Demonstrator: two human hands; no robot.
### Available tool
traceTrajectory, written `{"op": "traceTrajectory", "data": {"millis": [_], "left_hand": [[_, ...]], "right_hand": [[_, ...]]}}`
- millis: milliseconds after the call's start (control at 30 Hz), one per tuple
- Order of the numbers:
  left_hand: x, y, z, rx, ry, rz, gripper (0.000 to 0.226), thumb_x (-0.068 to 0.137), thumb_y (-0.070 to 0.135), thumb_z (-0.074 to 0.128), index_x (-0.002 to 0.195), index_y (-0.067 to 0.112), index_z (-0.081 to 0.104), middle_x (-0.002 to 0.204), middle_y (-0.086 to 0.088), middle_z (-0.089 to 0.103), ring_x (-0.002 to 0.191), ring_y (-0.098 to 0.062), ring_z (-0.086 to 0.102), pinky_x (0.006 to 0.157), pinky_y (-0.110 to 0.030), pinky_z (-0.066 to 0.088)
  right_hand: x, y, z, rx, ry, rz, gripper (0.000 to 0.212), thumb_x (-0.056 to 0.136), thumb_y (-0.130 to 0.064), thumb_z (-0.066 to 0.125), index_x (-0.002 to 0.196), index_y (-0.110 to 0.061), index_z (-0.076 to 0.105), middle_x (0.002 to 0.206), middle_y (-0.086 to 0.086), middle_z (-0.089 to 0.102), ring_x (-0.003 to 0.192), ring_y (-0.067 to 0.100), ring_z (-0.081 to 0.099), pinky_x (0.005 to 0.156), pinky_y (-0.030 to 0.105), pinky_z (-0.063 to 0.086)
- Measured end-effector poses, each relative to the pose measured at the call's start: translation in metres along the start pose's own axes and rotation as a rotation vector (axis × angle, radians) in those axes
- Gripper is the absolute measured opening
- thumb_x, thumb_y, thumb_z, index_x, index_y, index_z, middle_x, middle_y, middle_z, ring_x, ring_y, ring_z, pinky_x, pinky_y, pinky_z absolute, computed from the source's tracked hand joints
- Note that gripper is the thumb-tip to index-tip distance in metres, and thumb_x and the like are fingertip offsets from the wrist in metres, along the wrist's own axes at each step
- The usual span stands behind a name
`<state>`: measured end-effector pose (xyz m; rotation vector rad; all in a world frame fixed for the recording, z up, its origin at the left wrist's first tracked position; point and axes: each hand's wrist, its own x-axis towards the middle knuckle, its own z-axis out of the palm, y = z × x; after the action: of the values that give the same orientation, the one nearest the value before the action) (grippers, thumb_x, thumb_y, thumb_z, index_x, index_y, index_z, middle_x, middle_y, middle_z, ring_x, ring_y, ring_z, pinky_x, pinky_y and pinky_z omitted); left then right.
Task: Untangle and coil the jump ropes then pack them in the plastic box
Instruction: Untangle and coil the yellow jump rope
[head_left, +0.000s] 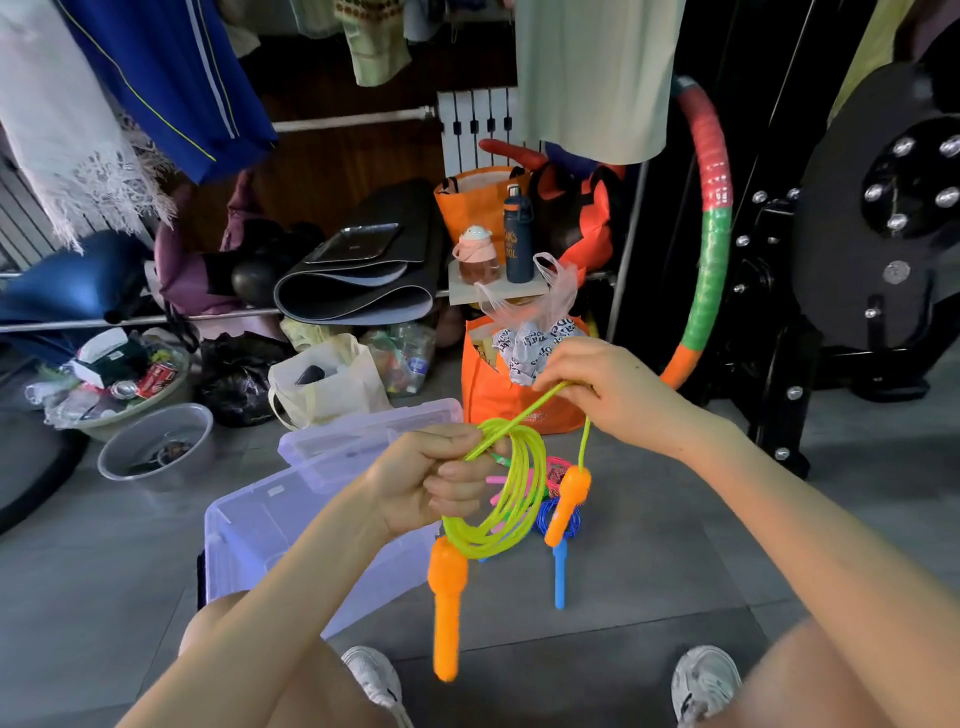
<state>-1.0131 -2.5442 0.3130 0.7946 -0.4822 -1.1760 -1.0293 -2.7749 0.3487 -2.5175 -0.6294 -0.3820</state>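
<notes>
yellow rope (519, 499): top of coil buried in my L hand (441, 480); no. of loops can't tell.
rope end: goes into my R hand (608, 389), pinch pt hidden.
floor ropes (556, 467): pink/green/blue heap mostly behind coil + orange handle (569, 501); tangle can't tell.
plastic box (244, 525): near side behind my L forearm.
shoes (374, 675): cut off by bottom edge.

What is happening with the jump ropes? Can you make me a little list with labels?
left hand: grips the coiled loops of the yellow-green rope
right hand: pinches that rope's straight strand
lower orange handle: dangles below the coil
upper orange handle: hangs under the right hand
other ropes: pink and blue, on the floor behind the coil
plastic box: open, on the floor; no rope visible inside
</notes>
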Motion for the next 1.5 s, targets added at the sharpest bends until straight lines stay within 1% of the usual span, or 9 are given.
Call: {"op": "traceTrajectory", "data": {"millis": [300,533,633,767,867,967,1033,1267,1500], "left_hand": [[-0.026,0.025,0.007,-0.27,-0.036,0.234,0.027,0.097,0.009,0.032,0.111,-0.009,0.047,0.052,0.001,0.028,0.04,-0.006,0.019,0.04,-0.02,0.023],[-0.026,0.032,-0.025,-0.459,0.246,0.326,0.029,0.098,0.01,0.036,0.105,-0.011,0.054,0.057,-0.004,0.034,0.048,-0.017,0.032,0.048,-0.03,0.034],[-0.021,0.033,-0.029,-0.474,0.273,0.406,0.016,0.089,0.003,0.054,0.096,-0.01,0.06,0.054,-0.001,0.03,0.044,-0.012,0.028,0.043,-0.028,0.036],[-0.021,0.038,-0.032,-0.23,0.48,0.497,0.035,0.045,0.007,0.087,0.071,0.005,0.063,0.041,0.007,0.029,0.039,-0.005,0.011,0.029,-0.017,0.025],[-0.021,0.042,-0.03,-0.038,0.595,0.462,0.03,0.051,0.016,0.075,0.071,0.007,0.056,0.04,0.007,0.03,0.037,-0.006,0.009,0.031,-0.016,0.02],[-0.019,0.04,-0.028,0.147,0.718,0.39,0.007,0.078,0.011,0.051,0.076,0.006,0.048,0.04,0.007,0.028,0.029,-0.003,0.018,0.034,-0.015,0.016],[-0.017,0.036,-0.031,0.189,0.761,0.354,0.02,0.092,0.009,0.034,0.076,0.006,0.046,0.04,0.007,0.027,0.029,-0.003,0.02,0.036,-0.015,0.014],[0.0,0.016,-0.021,-0.276,0.506,0.332,0.039,0.04,0.002,0.087,0.066,0.003,0.057,0.039,0.006,0.029,0.03,-0.005,0.015,0.025,-0.018,0.025],[0.015,0.014,-0.005,-0.511,0.416,0.296,0.021,0.058,-0.01,0.071,0.066,0.0,0.055,0.037,0.004,0.028,0.036,-0.003,0.013,0.025,-0.019,0.027]], "right_hand": [[-0.045,0.064,0.04,0.251,0.179,0.499,0.012,0.091,-0.014,0.056,0.085,-0.023,0.061,0.072,-0.019,0.063,0.072,-0.002,0.059,0.07,0.022,0.044],[-0.066,0.05,0.068,0.637,0.131,0.777,0.014,0.086,-0.027,0.064,0.081,-0.014,0.062,0.067,0.01,0.064,0.053,0.01,0.057,0.051,0.023,0.045],[-0.067,0.042,0.072,0.46,0.037,0.749,0.023,0.084,-0.037,0.064,0.085,-0.015,0.057,0.068,0.001,0.064,0.05,-0.001,0.054,0.053,0.019,0.041],[-0.061,0.027,0.056,0.33,-0.141,0.691,0.034,0.089,-0.023,0.06,0.119,-0.023,0.043,0.099,-0.009,0.05,0.09,0.006,0.051,0.069,0.016,0.037],[-0.057,0.014,0.042,0.519,-0.177,0.617,0.054,0.084,0.002,0.059,0.124,-0.03,0.041,0.097,-0.008,0.055,0.087,0.008,0.056,0.072,0.011,0.047],[-0.05,0.001,0.028,0.512,-0.029,0.482,0.05,0.078,-0.006,0.07,0.111,-0.034,0.046,0.109,-0.001,0.064,0.1,0.013,0.063,0.088,0.032,0.053],[-0.042,-0.014,0.017,0.558,0.095,0.432,0.043,0.075,-0.015,0.075,0.107,-0.031,0.051,0.105,-0.007,0.066,0.095,0.004,0.064,0.083,0.019,0.051],[-0.007,-0.046,0.013,0.811,0.749,0.378,0.043,0.078,-0.014,0.072,0.112,-0.032,0.054,0.084,0.001,0.065,0.068,0.011,0.063,0.055,0.02,0.05],[-0.008,-0.051,0.069,0.425,0.471,0.259,0.034,0.074,-0.032,0.073,0.104,-0.019,0.063,0.094,-0.003,0.065,0.086,0.015,0.062,0.075,0.04,0.053]]}}
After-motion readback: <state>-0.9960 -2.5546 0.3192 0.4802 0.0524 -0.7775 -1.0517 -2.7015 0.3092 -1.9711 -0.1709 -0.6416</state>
